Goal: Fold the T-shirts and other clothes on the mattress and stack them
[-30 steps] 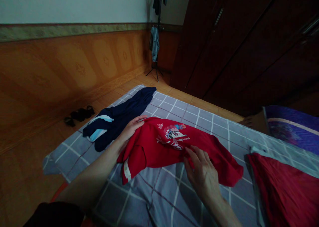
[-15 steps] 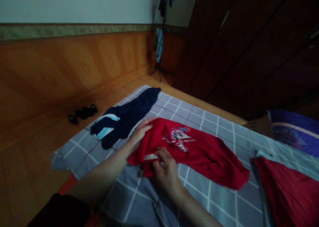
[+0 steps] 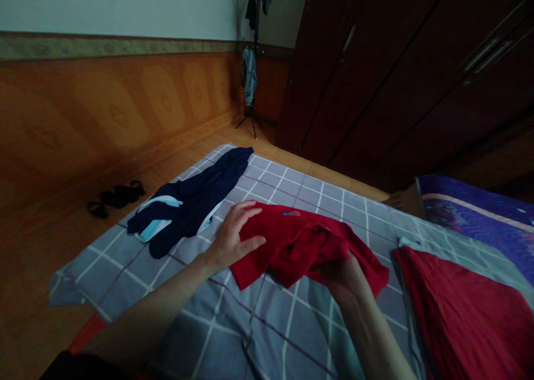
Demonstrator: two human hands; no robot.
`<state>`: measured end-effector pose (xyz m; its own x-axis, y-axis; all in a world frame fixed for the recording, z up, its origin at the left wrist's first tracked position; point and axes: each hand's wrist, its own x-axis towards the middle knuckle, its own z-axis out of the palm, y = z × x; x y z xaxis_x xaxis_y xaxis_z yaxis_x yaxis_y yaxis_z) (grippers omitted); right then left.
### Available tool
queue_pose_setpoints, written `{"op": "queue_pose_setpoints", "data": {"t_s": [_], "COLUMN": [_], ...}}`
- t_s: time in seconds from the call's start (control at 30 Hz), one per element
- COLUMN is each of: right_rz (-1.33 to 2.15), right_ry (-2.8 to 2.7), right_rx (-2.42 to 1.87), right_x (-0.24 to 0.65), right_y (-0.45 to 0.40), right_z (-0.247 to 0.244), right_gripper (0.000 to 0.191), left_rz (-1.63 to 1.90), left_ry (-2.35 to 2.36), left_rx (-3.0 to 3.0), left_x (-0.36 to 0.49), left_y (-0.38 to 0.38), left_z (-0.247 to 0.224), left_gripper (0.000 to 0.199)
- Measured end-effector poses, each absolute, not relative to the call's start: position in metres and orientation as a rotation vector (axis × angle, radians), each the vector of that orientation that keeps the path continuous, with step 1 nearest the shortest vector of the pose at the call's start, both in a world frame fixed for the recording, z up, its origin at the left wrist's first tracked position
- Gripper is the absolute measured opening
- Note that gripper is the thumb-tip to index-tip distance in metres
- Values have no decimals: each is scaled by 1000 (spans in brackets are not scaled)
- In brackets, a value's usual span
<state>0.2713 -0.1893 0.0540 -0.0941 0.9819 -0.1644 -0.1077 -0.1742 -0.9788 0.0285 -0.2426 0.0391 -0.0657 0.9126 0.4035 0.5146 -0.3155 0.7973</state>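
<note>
A red printed garment (image 3: 287, 241), its exact kind unclear, lies partly bunched on the checked grey bed sheet (image 3: 267, 324). My left hand (image 3: 236, 235) rests at its left end, fingers spread over the cloth with the thumb apart. At the garment's right half, my right hand (image 3: 342, 277) is closed around a gathered fold; the fingertips are hidden under the fabric. Most of the print is covered by the fold, with only a small coloured patch showing near the far edge.
Dark navy clothing (image 3: 200, 196) with light-blue trim lies to the left. Another red garment (image 3: 467, 307) is at the right, beside a purple patterned item (image 3: 471, 207). Black shoes (image 3: 117, 196) sit on the floor. A clothes stand (image 3: 251, 90) and dark wardrobe (image 3: 367, 79) are beyond the bed.
My right hand has moved right, carrying part of the red garment over its print. My left hand has stayed at the left end. The view has shifted slightly right.
</note>
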Motion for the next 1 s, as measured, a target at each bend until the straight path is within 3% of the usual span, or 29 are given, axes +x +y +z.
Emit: {"op": "queue_pose_setpoints", "data": {"t_s": [0.07,0.13,0.3,0.43,0.5,0.6,0.7,0.9,1.0], "right_rz": [1720,1838,1552,1435,1415,1406,1487,1817,1819], "right_ry": [-790,-589,-625,-714,-732,-749,-713,-532,-496], "right_rx": [-1199,-1151,-1156,-1222,-1279,-1297,-1222,-1060,-1058], "right_x": [273,273,274,275,275,276,280,299,309], "right_y": [-192,-196,-215,-227,-228,-225,-220,-205,-201], "right_z": [55,55,48,38,34,29,28,38,50], "right_gripper": [26,31,48,70,73,67,48,15,13], "left_rz": [1150,1015,1006,1138,1195,1284,1326,1156,1058], "left_ry": [1439,1446,1515,1468,1486,1543,1542,1417,1421], "left_rx": [2008,2064,1941,1778,1637,1409,1293,1373,1463], "left_x": [43,55,65,62,60,56,54,59,63], "left_y": [-248,-250,-245,-240,-239,-238,-238,-236,-238], "left_z": [37,29,15,14,13,12,13,13,21], "left_gripper": [71,75,58,24,17,18,18,22,21]}}
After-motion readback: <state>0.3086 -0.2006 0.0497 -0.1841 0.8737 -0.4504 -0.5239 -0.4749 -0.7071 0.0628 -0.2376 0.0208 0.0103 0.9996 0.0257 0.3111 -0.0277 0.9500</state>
